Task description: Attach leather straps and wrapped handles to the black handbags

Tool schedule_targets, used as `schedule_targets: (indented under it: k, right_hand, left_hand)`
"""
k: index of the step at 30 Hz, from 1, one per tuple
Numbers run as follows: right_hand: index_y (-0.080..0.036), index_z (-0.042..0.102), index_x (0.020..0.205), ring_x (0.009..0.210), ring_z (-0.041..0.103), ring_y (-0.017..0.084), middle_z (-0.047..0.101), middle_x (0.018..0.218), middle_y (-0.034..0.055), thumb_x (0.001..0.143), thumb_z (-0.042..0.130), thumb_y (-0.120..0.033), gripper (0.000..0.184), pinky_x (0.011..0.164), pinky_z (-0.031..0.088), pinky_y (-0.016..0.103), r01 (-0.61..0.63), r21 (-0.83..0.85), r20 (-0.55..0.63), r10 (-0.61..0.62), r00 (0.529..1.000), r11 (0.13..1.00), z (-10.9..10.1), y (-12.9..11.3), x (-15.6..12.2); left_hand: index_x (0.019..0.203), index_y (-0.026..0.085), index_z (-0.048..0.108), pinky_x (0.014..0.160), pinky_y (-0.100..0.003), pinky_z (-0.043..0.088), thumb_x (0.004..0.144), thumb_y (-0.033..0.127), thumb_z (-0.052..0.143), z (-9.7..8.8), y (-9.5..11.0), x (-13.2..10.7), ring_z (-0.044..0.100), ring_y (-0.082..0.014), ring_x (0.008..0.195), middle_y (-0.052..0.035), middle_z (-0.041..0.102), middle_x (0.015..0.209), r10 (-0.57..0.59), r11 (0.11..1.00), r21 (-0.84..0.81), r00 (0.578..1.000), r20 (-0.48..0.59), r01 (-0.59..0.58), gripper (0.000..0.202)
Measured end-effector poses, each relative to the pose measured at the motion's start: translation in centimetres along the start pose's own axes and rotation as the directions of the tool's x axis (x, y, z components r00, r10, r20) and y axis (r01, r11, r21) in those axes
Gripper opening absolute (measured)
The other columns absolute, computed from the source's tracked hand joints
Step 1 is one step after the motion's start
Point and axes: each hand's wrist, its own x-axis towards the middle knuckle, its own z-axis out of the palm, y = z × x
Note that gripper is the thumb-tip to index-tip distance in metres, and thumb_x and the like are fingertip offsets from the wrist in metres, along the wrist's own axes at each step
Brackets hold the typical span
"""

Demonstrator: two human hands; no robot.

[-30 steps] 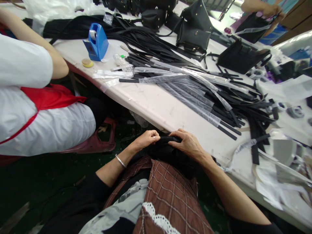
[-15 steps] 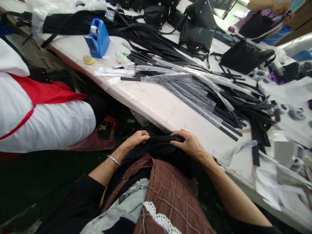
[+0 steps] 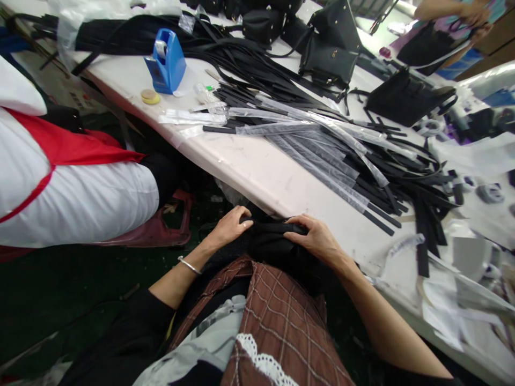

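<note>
A black bag rests on my lap just below the edge of the white table. My left hand pinches its left top edge, fingers closed on the material. My right hand lies over its right side with fingers curled around the top. Most of the bag is hidden by my hands and my brown checked apron. A silver bangle sits on my left wrist.
Black straps, some in clear sleeves, cover the table. A blue tape dispenser and a small tape roll stand at the far left, black handbags behind. A person in white and red sits to my left; another person's hands work at top right.
My left hand has shifted a little along the bag's top edge, first outward, then up and closer to the right hand. The neighbour's bare arm has left the view.
</note>
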Motion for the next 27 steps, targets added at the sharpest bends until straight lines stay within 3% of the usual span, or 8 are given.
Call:
schedule_targets:
  k: [3,6,13,17,19,23,27]
  right_hand:
    - [-0.024,0.069,0.103,0.095,0.064,0.021,0.070,0.100,0.0030,0.077,0.068,-0.035,0.028,0.089,0.047,0.037,-0.039,0.047,0.015,0.039,0.999,0.998,-0.2,-0.2,-0.1]
    - [-0.024,0.067,0.108,0.096,0.064,0.022,0.071,0.101,0.0029,0.077,0.068,-0.036,0.034,0.089,0.048,0.037,-0.099,0.099,0.041,0.095,0.995,0.990,-0.6,-0.2,-0.4]
    - [-0.022,0.066,0.112,0.097,0.064,0.022,0.071,0.104,0.0042,0.080,0.062,-0.034,0.034,0.089,0.049,0.036,-0.141,0.243,0.107,0.118,0.987,0.960,-1.0,0.2,-1.0]
    - [-0.022,0.068,0.107,0.098,0.063,0.021,0.071,0.103,0.0036,0.078,0.064,-0.033,0.031,0.089,0.046,0.034,-0.158,0.233,0.105,0.137,0.985,0.960,-0.6,0.1,-1.0]
    - [-0.022,0.066,0.109,0.093,0.063,0.020,0.071,0.099,0.0030,0.078,0.065,-0.034,0.033,0.084,0.047,0.032,-0.171,0.245,0.111,0.148,0.983,0.954,-0.5,0.1,-1.0]
    - [-0.020,0.058,0.115,0.075,0.062,0.016,0.068,0.086,0.0016,0.078,0.065,-0.038,0.042,0.066,0.047,0.027,-0.234,0.338,0.118,0.206,0.971,0.912,-0.8,0.3,-1.1]
    - [-0.018,0.060,0.098,0.061,0.057,0.013,0.064,0.074,0.0003,0.078,0.063,-0.047,0.036,0.055,0.043,0.024,-0.337,0.313,0.156,0.302,0.941,0.888,-1.6,0.1,-1.2]
  left_hand:
    - [0.101,0.021,0.063,0.091,-0.033,0.045,0.084,0.031,0.055,1.1,3.3,0.6,0.060,-0.0198,0.098,-0.0037,0.065,0.103,0.224,0.970,0.082,0.973,0.056,-0.228,0.020]
    - [0.096,0.021,0.065,0.082,-0.029,0.047,0.085,0.028,0.057,2.5,5.7,1.2,0.062,-0.0176,0.090,-0.0015,0.067,0.096,0.294,0.953,0.029,0.940,0.171,-0.303,0.015]
    - [0.085,0.017,0.065,0.068,-0.024,0.043,0.079,0.024,0.060,4.0,6.7,1.8,0.059,-0.0141,0.074,0.0001,0.065,0.080,0.238,0.971,-0.083,0.954,0.181,-0.226,0.010]
    - [0.086,0.016,0.068,0.065,-0.023,0.041,0.077,0.024,0.060,4.0,6.9,2.3,0.060,-0.0143,0.072,-0.0002,0.067,0.077,0.145,0.989,-0.082,0.943,0.300,-0.126,0.014]
    - [0.087,0.016,0.068,0.065,-0.023,0.041,0.076,0.025,0.060,3.9,7.1,2.5,0.061,-0.0151,0.075,-0.0008,0.069,0.079,0.115,0.993,-0.058,0.937,0.329,-0.102,0.016]
    - [0.083,0.018,0.069,0.065,-0.024,0.041,0.076,0.029,0.060,3.7,7.2,2.5,0.061,-0.0162,0.076,-0.0011,0.070,0.079,0.065,0.997,0.026,0.955,0.289,-0.075,0.016]
    - [0.081,0.016,0.068,0.063,-0.023,0.040,0.074,0.028,0.058,3.8,7.2,2.3,0.059,-0.0152,0.072,-0.0008,0.068,0.075,0.045,0.998,-0.055,0.950,0.309,-0.029,0.017]
